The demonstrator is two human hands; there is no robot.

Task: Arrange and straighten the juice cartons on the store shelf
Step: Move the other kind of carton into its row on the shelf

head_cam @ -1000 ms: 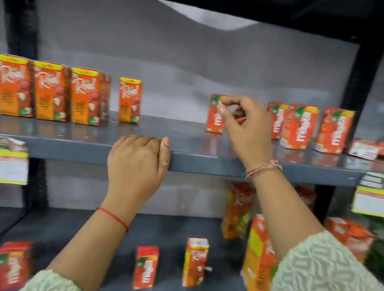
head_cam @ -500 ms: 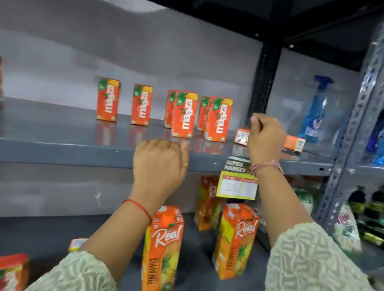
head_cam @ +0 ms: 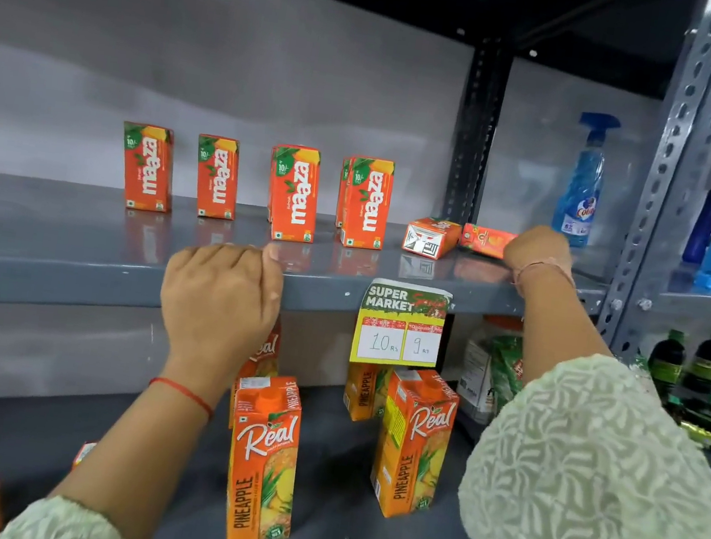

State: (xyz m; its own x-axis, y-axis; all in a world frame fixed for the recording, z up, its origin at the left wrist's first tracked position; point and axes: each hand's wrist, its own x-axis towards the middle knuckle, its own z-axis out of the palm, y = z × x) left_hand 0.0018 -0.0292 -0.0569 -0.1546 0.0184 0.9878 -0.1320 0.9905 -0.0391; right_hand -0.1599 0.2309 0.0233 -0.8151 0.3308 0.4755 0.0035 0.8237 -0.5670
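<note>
Several small orange Maaza cartons (head_cam: 293, 192) stand upright in a loose row on the grey upper shelf (head_cam: 74, 239). Two more lie on their sides at the row's right end: one fallen carton (head_cam: 430, 237) shows its white base, and my right hand (head_cam: 536, 253) is closed on the end of the other fallen carton (head_cam: 483, 240). My left hand (head_cam: 221, 300) rests curled over the shelf's front edge and holds nothing. Tall Real pineapple cartons (head_cam: 265, 462) stand on the lower shelf (head_cam: 330, 535).
A yellow price tag (head_cam: 400, 326) hangs from the upper shelf edge. A dark upright post (head_cam: 479, 126) and a perforated grey post (head_cam: 680, 155) bound the bay. Blue spray bottles (head_cam: 583, 182) and dark bottles (head_cam: 667, 359) fill the right-hand shelves.
My view and both hands have shifted right along the shelf. My right hand left the upright cartons and reached the fallen carton at the right end, dropping onto it.
</note>
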